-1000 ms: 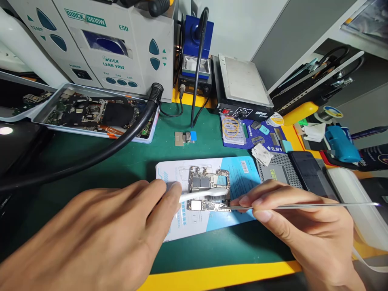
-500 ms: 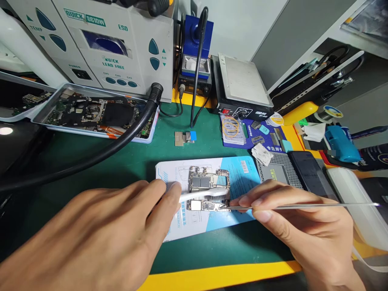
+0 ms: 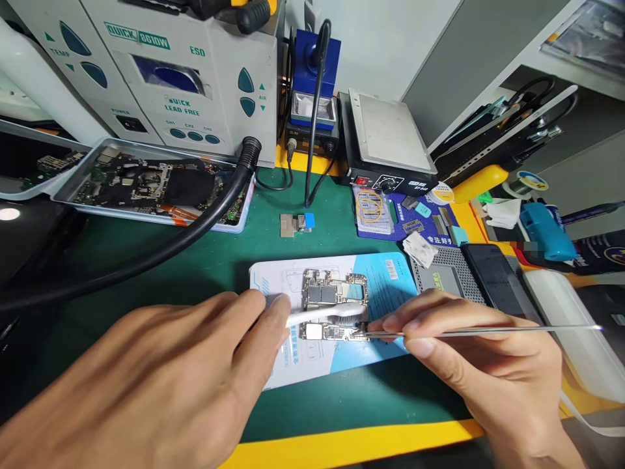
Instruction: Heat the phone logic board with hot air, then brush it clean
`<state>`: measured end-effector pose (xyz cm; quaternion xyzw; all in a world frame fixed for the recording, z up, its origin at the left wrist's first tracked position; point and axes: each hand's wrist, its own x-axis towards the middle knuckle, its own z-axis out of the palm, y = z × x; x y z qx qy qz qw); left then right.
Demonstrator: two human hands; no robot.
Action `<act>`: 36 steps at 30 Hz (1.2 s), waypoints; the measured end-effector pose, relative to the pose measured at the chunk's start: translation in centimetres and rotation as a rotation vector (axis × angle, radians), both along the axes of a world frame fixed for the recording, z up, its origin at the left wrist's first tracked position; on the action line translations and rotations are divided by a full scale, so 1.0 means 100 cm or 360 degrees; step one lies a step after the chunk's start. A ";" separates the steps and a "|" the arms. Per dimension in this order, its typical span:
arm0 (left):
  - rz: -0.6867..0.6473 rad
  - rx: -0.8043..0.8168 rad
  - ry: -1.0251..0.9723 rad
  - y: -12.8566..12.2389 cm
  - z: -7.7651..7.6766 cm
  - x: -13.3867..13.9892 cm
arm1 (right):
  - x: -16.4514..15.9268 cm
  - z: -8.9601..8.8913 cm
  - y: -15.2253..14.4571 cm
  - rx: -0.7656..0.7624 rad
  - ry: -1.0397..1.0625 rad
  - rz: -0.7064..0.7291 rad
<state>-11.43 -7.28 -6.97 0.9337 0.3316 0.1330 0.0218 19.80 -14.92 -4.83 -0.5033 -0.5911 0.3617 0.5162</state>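
Observation:
A phone circuit board (image 3: pixel 322 294) lies on a white and blue printed card (image 3: pixel 390 286). My left hand (image 3: pixel 195 365), closed, pinches the handle of a white brush (image 3: pixel 336 311); its head, seen from the back, lies over the middle of the board. Pinched in my right hand (image 3: pixel 469 358) are thin metal tweezers (image 3: pixel 488 331), held nearly level, with their tips at the board's lower right corner. Whether the tips grip anything is too small to tell.
Behind stand a hot air station (image 3: pixel 195 71) with a black hose (image 3: pixel 195 241), a soldering stand (image 3: pixel 315 107) and a heating plate (image 3: pixel 390 130). Left is a tray (image 3: pixel 239 225) of boards. A small metal part (image 3: pixel 295 225) lies beyond the card; a dark phone (image 3: pixel 493 277) lies right.
The view has shifted slightly. Both hands, the brush and the tweezers keep nearly the same place over the board.

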 end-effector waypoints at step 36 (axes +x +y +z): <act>-0.0092 0.0507 -0.0001 0.043 0.010 0.005 | -0.001 -0.001 0.033 -0.0140 -0.0063 -0.0193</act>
